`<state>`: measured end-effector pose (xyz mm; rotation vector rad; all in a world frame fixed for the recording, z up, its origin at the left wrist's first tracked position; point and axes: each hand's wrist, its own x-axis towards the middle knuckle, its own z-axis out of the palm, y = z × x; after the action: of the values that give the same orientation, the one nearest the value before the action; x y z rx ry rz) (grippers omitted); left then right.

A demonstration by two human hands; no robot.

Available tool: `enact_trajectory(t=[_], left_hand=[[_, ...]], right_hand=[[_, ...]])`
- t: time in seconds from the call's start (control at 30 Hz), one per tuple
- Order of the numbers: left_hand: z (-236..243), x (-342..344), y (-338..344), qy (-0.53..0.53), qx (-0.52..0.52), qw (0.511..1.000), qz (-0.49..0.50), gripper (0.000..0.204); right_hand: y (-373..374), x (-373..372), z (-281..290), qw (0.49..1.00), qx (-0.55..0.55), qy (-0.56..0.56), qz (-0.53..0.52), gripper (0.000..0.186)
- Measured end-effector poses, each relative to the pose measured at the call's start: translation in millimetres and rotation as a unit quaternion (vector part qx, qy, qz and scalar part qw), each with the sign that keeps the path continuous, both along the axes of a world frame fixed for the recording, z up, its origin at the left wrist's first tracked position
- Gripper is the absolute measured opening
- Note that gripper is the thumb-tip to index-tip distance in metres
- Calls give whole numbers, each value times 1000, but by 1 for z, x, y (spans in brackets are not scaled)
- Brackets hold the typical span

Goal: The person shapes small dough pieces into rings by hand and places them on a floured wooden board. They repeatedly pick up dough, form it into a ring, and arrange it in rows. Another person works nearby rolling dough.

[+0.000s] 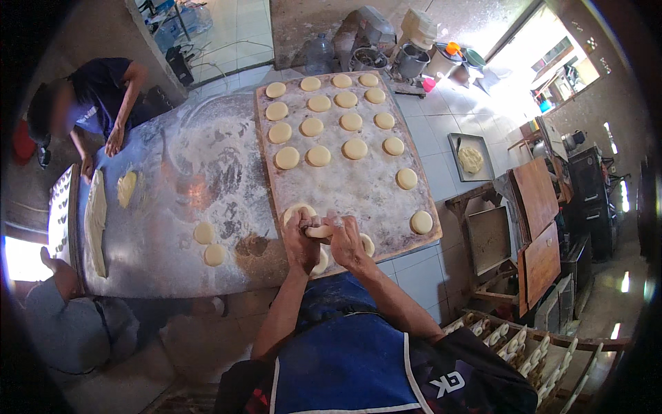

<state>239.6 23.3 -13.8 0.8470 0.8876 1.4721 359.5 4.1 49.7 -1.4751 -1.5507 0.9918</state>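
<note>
Between my two hands is a pale piece of dough [318, 232], held above the near end of a floured wooden board [345, 186]. My left hand [301, 243] is closed around its left end, while the fingers of my right hand [347, 241] grip the right side. Some fingertips are hidden behind the dough and the hands. Just beyond my left hand lies a larger dough round [298, 210], partly covered. More rounds peek out beneath my hands, one of them a dough round [367, 244] beside my right wrist. Flat dough rounds [318, 156] stand in rows across the board's far half.
Left of the board stretches a floured metal table [158, 228] with two dough rounds [209, 243] and a long dough strip [95, 224]. A co-worker [103, 103] leans over its far left; another person [76, 331] is at near left. Mixers [372, 41] stand behind; a dough tray [472, 157] lies right.
</note>
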Motion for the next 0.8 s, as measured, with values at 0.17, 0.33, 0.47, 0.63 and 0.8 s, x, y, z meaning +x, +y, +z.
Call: enact_trajectory(t=[0.17,0.33,0.47,0.63,0.8], left_hand=[[12,24,-7,287,162,943,49,32],[19,39,-16,418,142,896,53,29],[5,45,-15,404,123,906,34,25],[-14,52,-8,379,119,918,1,31],[-18,45,25,297,23,954,-25,28]], right_hand=[[-5,22,2,998,-33,-27,45,60],[-11,40,-5,997,2,71,3,62],[-8,55,-15,996,64,-23,55,63],[-11,70,-12,999,29,26,31,52],[5,88,-7,995,70,58,33,26]])
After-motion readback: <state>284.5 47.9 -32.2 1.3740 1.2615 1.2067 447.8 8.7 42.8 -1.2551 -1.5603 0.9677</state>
